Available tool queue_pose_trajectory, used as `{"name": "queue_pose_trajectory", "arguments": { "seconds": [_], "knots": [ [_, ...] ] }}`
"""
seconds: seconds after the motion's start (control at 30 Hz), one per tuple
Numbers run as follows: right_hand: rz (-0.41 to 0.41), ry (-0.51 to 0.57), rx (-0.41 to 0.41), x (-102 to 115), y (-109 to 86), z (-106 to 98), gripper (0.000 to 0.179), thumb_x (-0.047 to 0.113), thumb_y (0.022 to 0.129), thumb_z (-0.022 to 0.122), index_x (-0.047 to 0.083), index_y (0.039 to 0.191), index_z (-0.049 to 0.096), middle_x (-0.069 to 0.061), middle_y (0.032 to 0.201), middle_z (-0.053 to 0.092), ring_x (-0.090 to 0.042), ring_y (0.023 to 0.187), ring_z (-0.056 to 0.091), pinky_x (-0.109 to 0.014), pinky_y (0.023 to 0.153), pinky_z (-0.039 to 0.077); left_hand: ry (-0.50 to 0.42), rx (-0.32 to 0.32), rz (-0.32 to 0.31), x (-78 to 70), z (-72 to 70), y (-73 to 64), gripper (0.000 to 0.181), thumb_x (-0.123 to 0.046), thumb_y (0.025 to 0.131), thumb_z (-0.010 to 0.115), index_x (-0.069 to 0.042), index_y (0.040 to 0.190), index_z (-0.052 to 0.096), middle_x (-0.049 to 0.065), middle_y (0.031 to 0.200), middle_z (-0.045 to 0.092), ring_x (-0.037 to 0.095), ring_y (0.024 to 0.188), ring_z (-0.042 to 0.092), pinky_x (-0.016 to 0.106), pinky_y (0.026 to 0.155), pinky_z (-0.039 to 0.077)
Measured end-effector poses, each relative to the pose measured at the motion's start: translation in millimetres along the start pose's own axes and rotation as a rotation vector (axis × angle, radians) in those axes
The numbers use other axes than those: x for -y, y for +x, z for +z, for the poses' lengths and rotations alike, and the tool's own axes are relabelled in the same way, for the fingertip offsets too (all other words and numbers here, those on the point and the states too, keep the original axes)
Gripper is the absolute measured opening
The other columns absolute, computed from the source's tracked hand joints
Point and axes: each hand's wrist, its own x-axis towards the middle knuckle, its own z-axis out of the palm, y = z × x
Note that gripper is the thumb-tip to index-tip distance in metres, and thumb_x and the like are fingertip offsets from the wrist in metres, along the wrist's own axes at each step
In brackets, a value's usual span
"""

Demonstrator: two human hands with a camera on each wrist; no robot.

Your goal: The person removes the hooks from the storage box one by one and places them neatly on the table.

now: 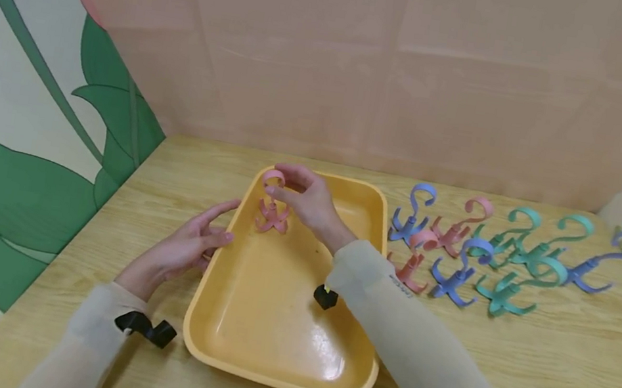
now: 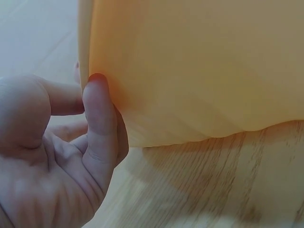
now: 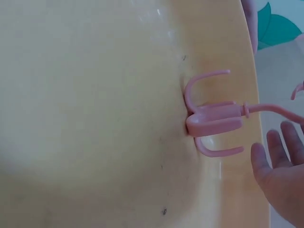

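Observation:
A pink multi-prong hanging hook (image 1: 273,215) stands upright inside the far left corner of a yellow plastic tray (image 1: 263,320). My right hand (image 1: 309,204) pinches its curved top between thumb and forefinger. In the right wrist view the hook's pronged base (image 3: 213,121) lies against the tray floor, and the other fingers (image 3: 280,152) of that hand are loosely extended; the pinching tips are out of that view. At the tray's left side, my left hand (image 1: 190,243) grips the wall, thumb at the rim. The left wrist view shows fingers (image 2: 99,107) around the tray wall (image 2: 190,71).
Right of the tray, several similar hooks stand or lean in two rough rows: blue (image 1: 409,224), pink (image 1: 455,231) and green (image 1: 506,294). The wooden table (image 1: 548,373) meets a pink-covered wall (image 1: 419,103) behind. A tulip-patterned panel (image 1: 9,178) rises at left.

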Motion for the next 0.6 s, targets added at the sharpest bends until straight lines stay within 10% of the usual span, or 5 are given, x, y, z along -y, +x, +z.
{"name": "queue_pose_trajectory", "arguments": {
  "seconds": [0.3, 0.6],
  "knots": [
    [-0.022, 0.016, 0.006, -2.5, -1.4, 1.7, 0.032, 0.005, 0.088, 0.078, 0.003, 0.119, 0.07, -0.009, 0.108, 0.073, -0.019, 0.097, 0.067, -0.028, 0.083, 0.054, 0.003, 0.0, -0.008, -0.9, -0.8, -0.9, 0.066, -0.011, 0.107, 0.048, -0.026, 0.162, 0.016, 0.033, 0.125, 0.059, 0.028, 0.078, 0.073, 0.041, 0.058, 0.061],
    [-0.002, 0.025, 0.023, -1.3, -3.7, 3.6, 0.023, 0.006, 0.087, 0.079, 0.001, 0.109, 0.072, -0.007, 0.097, 0.074, -0.021, 0.087, 0.067, -0.06, 0.087, 0.052, 0.006, 0.0, -0.013, -0.4, -1.0, -0.6, 0.065, -0.012, 0.107, 0.048, -0.027, 0.162, 0.016, 0.033, 0.124, 0.059, 0.026, 0.077, 0.072, 0.039, 0.058, 0.061]
  ]
}}
